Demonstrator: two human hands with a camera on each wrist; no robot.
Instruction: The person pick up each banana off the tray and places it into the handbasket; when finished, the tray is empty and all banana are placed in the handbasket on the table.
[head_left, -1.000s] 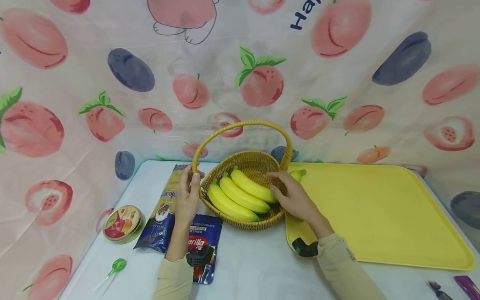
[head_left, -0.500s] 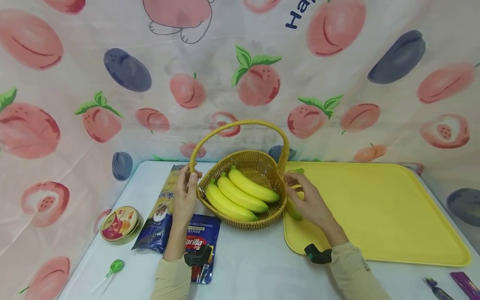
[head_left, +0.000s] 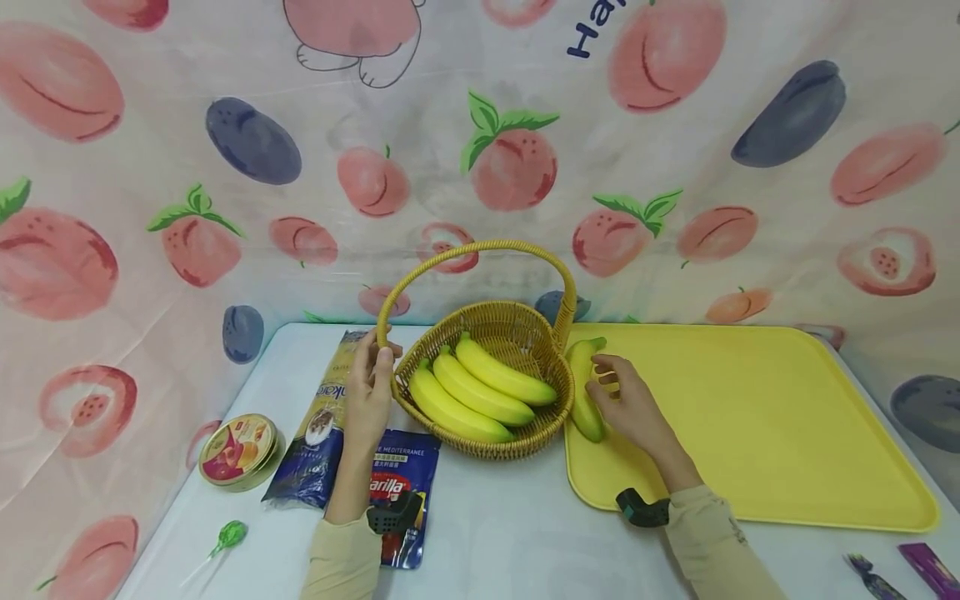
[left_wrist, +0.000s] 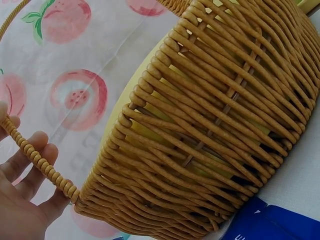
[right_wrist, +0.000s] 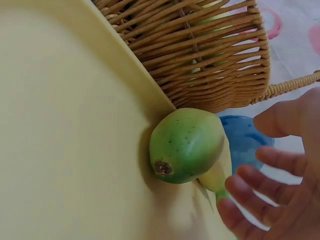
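Observation:
In the head view a wicker basket (head_left: pixel 491 450) with a tall handle (head_left: pixel 480 245) holds several bananas (head_left: pixel 480 392). My left hand (head_left: pixel 371 392) holds the handle low on its left side; the left wrist view has fingers (left_wrist: pixel 35 160) around the wrapped handle. One more banana (head_left: pixel 583 392) lies on the yellow tray (head_left: pixel 750 425), against the basket's right side. Just right of that banana, my right hand (head_left: pixel 633 408) is held with loosely bent fingers and nothing in them. In the right wrist view a gap shows between those fingers and the banana's green tip (right_wrist: pixel 185 145).
Left of the basket lie a blue-and-gold packet (head_left: pixel 318 425), a blue pouch (head_left: pixel 408 475) partly behind my left forearm, a round tin (head_left: pixel 238 452) and a green lollipop (head_left: pixel 231 533). Wrapped sweets (head_left: pixel 870 575) lie at the front right. A fruit-print cloth (head_left: pixel 450 125) hangs behind.
My right hand has moved from over the basket's right rim to the right, and is now beside the banana on the tray. The left hand stays at the handle.

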